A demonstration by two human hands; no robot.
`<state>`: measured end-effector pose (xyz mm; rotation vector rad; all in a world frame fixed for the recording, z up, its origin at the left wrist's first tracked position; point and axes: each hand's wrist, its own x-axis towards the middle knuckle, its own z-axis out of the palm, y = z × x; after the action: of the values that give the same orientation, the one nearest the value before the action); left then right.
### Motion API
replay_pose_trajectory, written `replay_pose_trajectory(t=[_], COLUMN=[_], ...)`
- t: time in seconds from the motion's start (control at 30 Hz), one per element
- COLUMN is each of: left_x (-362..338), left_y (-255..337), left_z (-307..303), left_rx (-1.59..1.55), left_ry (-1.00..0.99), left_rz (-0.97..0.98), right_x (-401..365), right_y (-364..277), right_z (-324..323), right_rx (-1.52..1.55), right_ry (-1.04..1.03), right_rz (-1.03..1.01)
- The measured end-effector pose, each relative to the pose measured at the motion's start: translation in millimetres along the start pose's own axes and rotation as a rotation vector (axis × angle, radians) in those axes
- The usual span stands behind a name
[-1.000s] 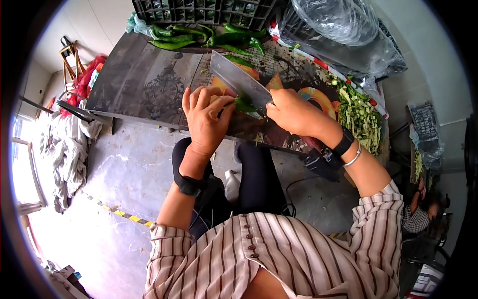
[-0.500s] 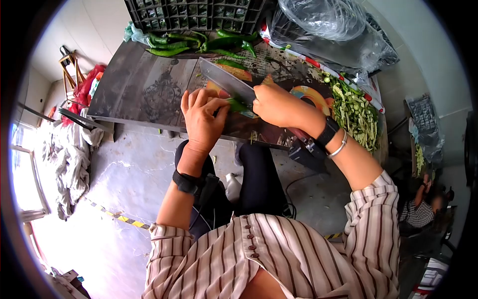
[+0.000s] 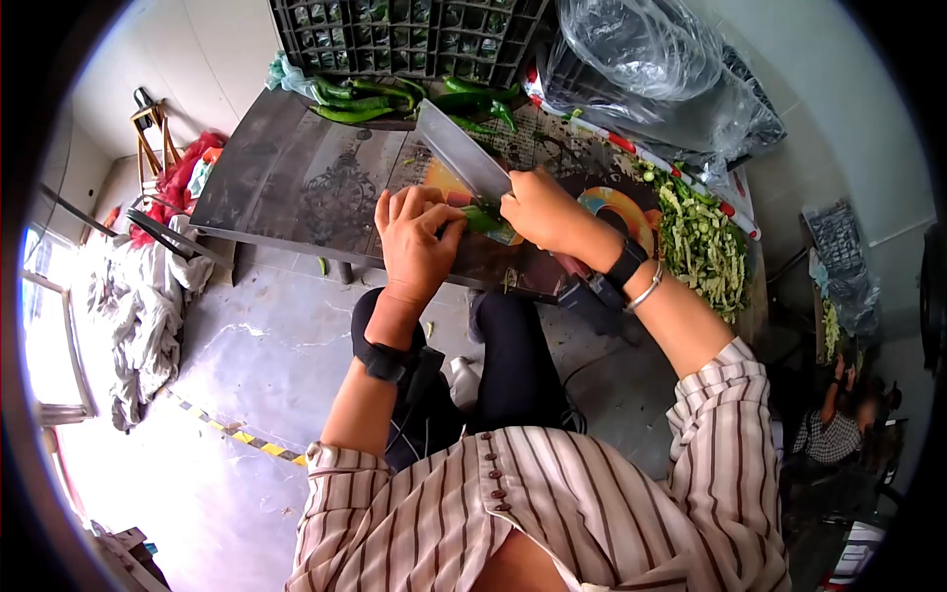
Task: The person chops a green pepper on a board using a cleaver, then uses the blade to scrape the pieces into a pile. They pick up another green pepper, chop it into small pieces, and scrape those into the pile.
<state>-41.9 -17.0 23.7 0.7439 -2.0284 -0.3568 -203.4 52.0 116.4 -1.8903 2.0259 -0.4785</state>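
My right hand [image 3: 541, 212] grips the handle of a broad steel cleaver [image 3: 462, 150], whose blade slants up and to the left over the patterned table [image 3: 296, 178]. My left hand [image 3: 412, 242] presses a green pepper [image 3: 485, 219] down on the table, fingers curled, right beside the blade's edge. The pepper is mostly hidden between the two hands. Several whole green peppers [image 3: 380, 94] lie at the table's far edge. A heap of chopped pepper pieces [image 3: 702, 242] sits to the right of my right hand.
A black plastic crate [image 3: 404, 35] stands behind the whole peppers. Clear plastic bags [image 3: 656, 59] lie at the back right. White cloth [image 3: 133, 296] is piled on the floor at left. Another person [image 3: 834, 419] sits low at the far right.
The view has shifted slightly; both hands stay together on the pepper, and the cleaver has moved a little with small chopping motions.
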Motion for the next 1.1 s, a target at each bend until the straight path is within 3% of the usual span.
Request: replay_pose_trajectory(t=[0.1,0.33,0.53,0.83,0.9,1.03,1.1], left_x=[1,0,0,0,0,2,2], left_y=[-1,-1,-2,-1,-2,1,1], left_z=[1,2,1,1,2,-1,-1], left_rx=[-0.023,-0.027,-0.035,-0.029,-0.026,-0.013,-0.018], left_ry=[-0.004,0.005,0.007,0.005,0.006,0.01,0.021], left_rz=[-0.014,-0.001,0.006,0.009,0.002,0.0,0.009], right_x=[-11,-27,-28,-16,-10,2,3], right_y=[-7,-2,7,7,6,4,8], right_z=[-3,1,5,-4,9,10,9], right_rx=[0.022,0.027,0.09,0.082,0.007,-0.006,0.037], right_ry=[0.09,0.003,0.101,-0.12,0.067,0.054,0.065], right_rz=[0.028,0.049,0.025,0.113,-0.04,-0.075,0.0])
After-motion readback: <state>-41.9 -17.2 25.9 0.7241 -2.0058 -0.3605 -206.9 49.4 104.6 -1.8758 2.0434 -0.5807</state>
